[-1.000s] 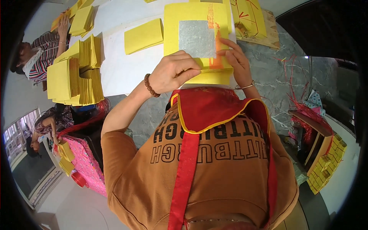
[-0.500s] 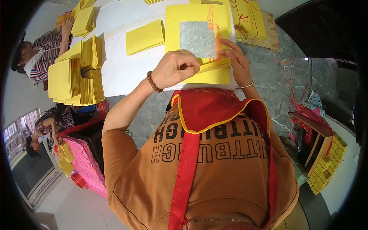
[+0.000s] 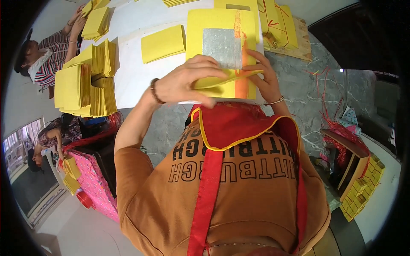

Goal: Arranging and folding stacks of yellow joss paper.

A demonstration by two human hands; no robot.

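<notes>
A yellow paper sheet [image 3: 213,25] with a silver foil square [image 3: 222,42] and an orange strip lies on top of a pile on the white table [image 3: 132,72]. My left hand [image 3: 183,83], a bead bracelet on its wrist, pinches the sheet's near edge, which is lifted and folded over. My right hand [image 3: 265,79], with a thin bangle on the wrist, holds the same fold at the orange strip. Both hands are right in front of my chest, above my brown shirt and red apron.
Tall stacks of yellow paper [image 3: 85,81] stand at the table's left; one folded yellow sheet [image 3: 163,42] lies apart. Bundles tied with red string [image 3: 279,23] sit at the far right. Another person in a striped top [image 3: 42,59] works at upper left. A box of yellow packs [image 3: 358,187] stands on the floor.
The sheet's near edge has risen into a fold. My left hand has shifted right along it, and the fingers of my right hand now pinch the fold at the orange strip.
</notes>
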